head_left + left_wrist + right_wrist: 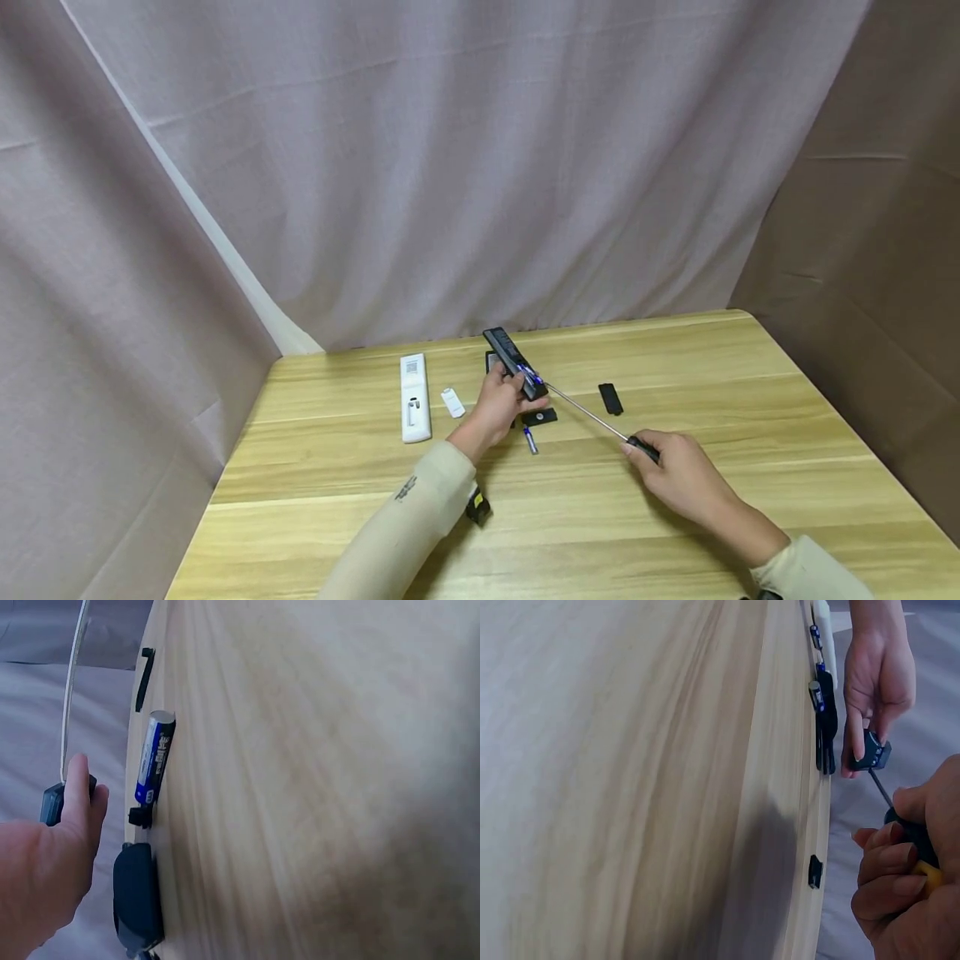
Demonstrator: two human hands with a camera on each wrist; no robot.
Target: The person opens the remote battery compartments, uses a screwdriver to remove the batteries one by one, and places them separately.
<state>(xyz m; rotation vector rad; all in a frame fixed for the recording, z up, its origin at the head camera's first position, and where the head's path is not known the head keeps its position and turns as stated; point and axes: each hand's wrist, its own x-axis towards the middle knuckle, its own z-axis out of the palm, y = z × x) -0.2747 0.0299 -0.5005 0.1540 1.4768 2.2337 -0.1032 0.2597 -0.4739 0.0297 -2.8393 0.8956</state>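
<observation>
My left hand (pixel 495 408) grips a black remote control (pixel 501 343) above the table, its back turned up. Blue-and-silver batteries (pixel 529 373) show in the uncovered compartment. In my right hand (pixel 684 473) is a screwdriver (pixel 588 410); the fingers curl round its handle (pixel 909 829), black with a yellow part. The long metal shaft reaches leftward, its tip at the remote's lower end by the batteries. Whether the tip touches a battery, I cannot tell. Below the left hand, a loose battery (pixel 531 441) lies on the table, also seen standing out large in the left wrist view.
Left of the hands lie a white remote (pixel 415 417) with an uncovered compartment and a small white cover (pixel 453 403). A black cover (pixel 611 399) lies to the right. Partly hidden behind the left hand are a dark item (pixel 491 359) and a black piece (pixel 543 416).
</observation>
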